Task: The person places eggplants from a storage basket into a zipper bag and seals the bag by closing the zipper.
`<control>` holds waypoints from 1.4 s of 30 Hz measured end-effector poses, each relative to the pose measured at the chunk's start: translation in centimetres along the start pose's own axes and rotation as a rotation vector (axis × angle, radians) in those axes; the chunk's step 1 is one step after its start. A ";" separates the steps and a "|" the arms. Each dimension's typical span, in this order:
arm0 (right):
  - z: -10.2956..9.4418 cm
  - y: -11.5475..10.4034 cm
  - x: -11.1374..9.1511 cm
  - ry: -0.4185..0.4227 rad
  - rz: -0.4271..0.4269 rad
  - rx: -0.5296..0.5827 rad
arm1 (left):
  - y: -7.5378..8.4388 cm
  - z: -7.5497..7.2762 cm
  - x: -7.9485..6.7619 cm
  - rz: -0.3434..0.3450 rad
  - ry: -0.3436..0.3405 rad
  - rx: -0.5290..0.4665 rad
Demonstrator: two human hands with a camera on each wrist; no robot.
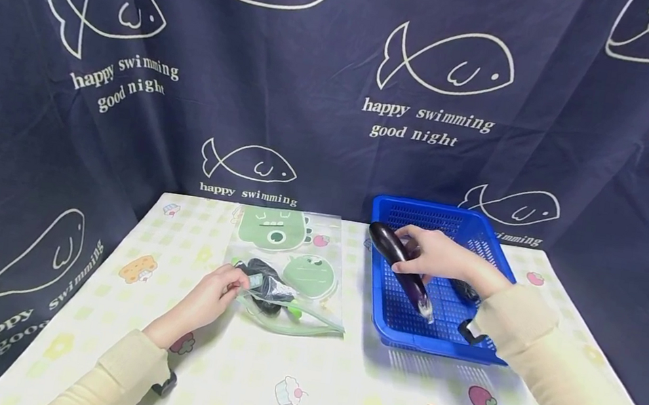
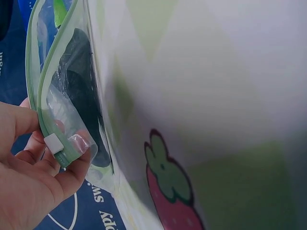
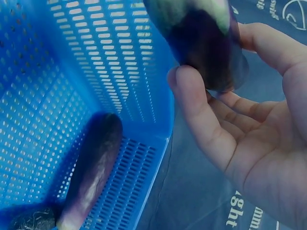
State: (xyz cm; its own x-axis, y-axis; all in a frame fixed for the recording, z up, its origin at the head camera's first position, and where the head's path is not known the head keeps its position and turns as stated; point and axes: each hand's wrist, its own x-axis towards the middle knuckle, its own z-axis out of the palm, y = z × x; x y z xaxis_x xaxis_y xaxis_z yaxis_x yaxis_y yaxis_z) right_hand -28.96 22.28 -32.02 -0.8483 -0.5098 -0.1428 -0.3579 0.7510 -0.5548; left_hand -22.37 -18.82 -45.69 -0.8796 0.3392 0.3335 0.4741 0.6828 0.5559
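My right hand point(image 1: 437, 253) grips a dark purple eggplant point(image 1: 388, 242) around its middle, tilted above the left side of a blue plastic basket point(image 1: 377, 291). The right wrist view shows the thumb and fingers around this eggplant point(image 3: 211, 52). Another eggplant point(image 3: 98, 165) lies in the basket, beside a dark, wrinkled item point(image 3: 33, 220) only partly in view. On the left, my left hand point(image 1: 215, 292) pinches the green-edged mouth of a clear zip bag point(image 1: 322, 315) near its white slider point(image 2: 53, 143). Inside the bag are dark items point(image 1: 270, 284) with bright green bits; their kind is unclear.
The table point(image 1: 251, 384) has a pale checked cloth printed with cakes and strawberries. Behind it hangs a dark blue curtain point(image 1: 325, 107) with white fish drawings. The basket stands at the back right, the bag left of it.
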 end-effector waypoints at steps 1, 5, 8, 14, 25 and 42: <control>0.1 -0.2 -0.1 0.002 -0.002 0.001 | 0.0 0.0 0.0 0.002 0.001 -0.002; 0.5 -0.7 -0.5 0.012 -0.029 0.001 | 0.0 0.0 0.0 0.006 0.003 -0.002; 0.8 -1.1 -0.6 0.015 -0.045 0.000 | 0.0 0.0 0.0 0.011 0.006 -0.001; 1.5 -1.9 -0.9 0.016 -0.043 0.012 | -0.1 0.1 0.0 0.004 0.010 -0.004; 2.9 -3.3 -1.4 0.056 -0.075 0.037 | -0.1 0.0 0.0 0.007 0.010 -0.007; 5.9 -4.8 -1.7 0.027 -0.160 0.089 | 0.0 -0.2 0.0 -0.019 -0.011 -0.022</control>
State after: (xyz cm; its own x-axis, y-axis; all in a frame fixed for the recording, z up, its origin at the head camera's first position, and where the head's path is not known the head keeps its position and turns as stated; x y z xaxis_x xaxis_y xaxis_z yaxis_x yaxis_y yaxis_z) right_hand -23.45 17.04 -33.95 -0.7939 -0.6075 -0.0258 -0.4540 0.6205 -0.6395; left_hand -22.37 -18.93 -45.54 -0.8890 0.3333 0.3141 0.4575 0.6752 0.5786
